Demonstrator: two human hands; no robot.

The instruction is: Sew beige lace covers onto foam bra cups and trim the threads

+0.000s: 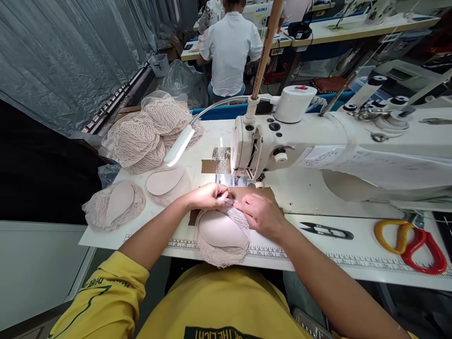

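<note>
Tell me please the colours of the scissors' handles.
One handle is yellow, the other handle red; head view.

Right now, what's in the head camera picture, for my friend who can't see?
A person's left hand pinches the edge of a pale lace piece, and the right hand touches it, in front of a white sewing machine. More lace pieces are heaped to the left; scissors lie to the right.

— Left hand point(211, 196)?
— Seen from here: just before the sewing machine's point(310, 134) needle end. Thumb and forefinger pinched together.
— Right hand point(262, 214)?
— Close beside, knuckles up, fingers bent. Left forearm point(162, 230), right forearm point(314, 266) both bare, slanting inward toward the machine.
</note>
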